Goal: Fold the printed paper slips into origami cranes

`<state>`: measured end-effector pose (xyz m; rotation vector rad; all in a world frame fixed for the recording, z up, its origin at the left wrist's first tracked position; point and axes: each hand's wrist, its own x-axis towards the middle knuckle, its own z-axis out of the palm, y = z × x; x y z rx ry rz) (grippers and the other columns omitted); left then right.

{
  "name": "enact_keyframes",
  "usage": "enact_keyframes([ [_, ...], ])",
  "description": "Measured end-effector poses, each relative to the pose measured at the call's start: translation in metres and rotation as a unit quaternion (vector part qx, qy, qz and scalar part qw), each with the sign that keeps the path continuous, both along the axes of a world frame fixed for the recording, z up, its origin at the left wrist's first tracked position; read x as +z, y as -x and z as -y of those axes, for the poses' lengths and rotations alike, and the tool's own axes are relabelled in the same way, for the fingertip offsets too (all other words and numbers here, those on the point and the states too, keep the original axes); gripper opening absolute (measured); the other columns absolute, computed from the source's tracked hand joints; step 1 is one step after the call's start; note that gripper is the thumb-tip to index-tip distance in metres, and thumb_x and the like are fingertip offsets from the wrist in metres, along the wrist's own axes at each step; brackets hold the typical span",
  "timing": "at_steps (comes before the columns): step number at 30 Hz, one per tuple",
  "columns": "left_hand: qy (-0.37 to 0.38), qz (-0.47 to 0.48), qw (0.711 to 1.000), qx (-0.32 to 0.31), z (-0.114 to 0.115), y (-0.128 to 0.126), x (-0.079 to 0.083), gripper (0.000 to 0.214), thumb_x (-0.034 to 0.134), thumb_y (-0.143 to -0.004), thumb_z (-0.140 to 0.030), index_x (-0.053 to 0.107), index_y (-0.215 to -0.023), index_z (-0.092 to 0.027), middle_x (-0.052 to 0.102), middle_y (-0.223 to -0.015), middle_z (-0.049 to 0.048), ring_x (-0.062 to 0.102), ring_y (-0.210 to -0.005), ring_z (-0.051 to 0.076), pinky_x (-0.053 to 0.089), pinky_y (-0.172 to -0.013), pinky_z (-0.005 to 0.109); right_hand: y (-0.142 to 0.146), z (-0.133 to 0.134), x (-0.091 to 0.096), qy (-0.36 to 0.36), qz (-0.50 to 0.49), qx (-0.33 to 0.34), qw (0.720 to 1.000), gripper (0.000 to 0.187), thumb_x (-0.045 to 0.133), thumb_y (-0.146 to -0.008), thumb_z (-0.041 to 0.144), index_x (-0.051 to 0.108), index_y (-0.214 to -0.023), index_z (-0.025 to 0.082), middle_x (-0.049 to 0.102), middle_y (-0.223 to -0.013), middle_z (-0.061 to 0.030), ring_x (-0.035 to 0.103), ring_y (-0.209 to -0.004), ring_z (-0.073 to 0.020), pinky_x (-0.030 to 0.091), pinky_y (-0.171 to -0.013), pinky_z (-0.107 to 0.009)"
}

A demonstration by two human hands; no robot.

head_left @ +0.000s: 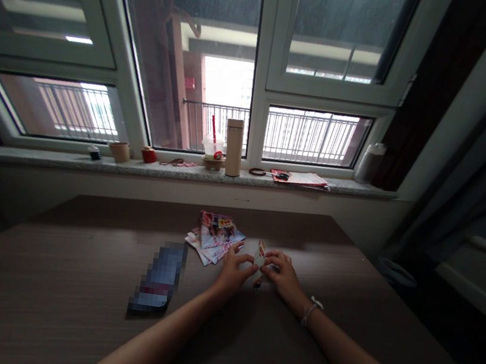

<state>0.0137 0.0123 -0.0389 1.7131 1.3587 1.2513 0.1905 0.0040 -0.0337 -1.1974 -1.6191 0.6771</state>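
Observation:
Between my two hands is a small piece of folded paper [259, 262], pale in the middle with red and brown print at its ends. My left hand [234, 270] pinches its left side with thumb and forefinger. From the right, my right hand [281, 273] grips the other side in the same way, a pale band around that wrist. Just beyond my left hand lies a fanned stack of printed paper sheets [217, 235], colourful on top. Left of my forearm rests a phone-shaped object [159, 282], its surface blurred out by pixels.
The brown table [55, 258] reaches toward a stone windowsill [172, 171]. On the sill stand a beige flask [233, 147], a paper cup [119, 152], a red can [149, 155], a plastic cup with a red straw [212, 146], and papers [304, 179] with scissors [280, 176].

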Motion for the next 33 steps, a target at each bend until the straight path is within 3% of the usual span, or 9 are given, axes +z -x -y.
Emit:
enact_keyframes([
  [19,0.007,0.049,0.999,0.005,0.0027,0.0016,0.0078,0.015,0.076,-0.072,-0.034,0.073,-0.072,-0.019,0.052,-0.135,0.0095,0.045,-0.128,0.029,0.031,-0.111,0.044,0.0013,0.0027,0.0038,-0.004,-0.027,-0.029,0.999,0.03,0.063,-0.076,0.054,0.071,-0.074,0.025,0.066,-0.103,-0.0064,0.052,-0.108,-0.0269,0.037,-0.1,-0.042],
  [25,0.013,0.055,0.998,0.001,0.0041,0.0014,0.0097,0.013,0.074,-0.074,-0.033,0.074,-0.074,-0.02,0.053,-0.135,0.0087,0.044,-0.129,0.027,0.031,-0.112,0.043,-0.0017,-0.0009,0.0005,0.001,-0.026,-0.04,0.999,0.029,0.056,-0.081,0.05,0.072,-0.088,0.027,0.068,-0.1,-0.0052,0.054,-0.107,-0.0267,0.039,-0.099,-0.043],
  [33,0.013,0.051,0.999,0.004,0.0032,0.0013,0.0088,0.015,0.074,-0.074,-0.035,0.073,-0.072,-0.021,0.054,-0.134,0.0075,0.045,-0.129,0.027,0.032,-0.112,0.042,-0.0002,-0.0044,-0.0057,-0.008,0.004,-0.013,1.0,0.023,0.059,-0.081,0.044,0.075,-0.086,0.027,0.067,-0.106,-0.0057,0.052,-0.11,-0.0257,0.037,-0.102,-0.043],
])
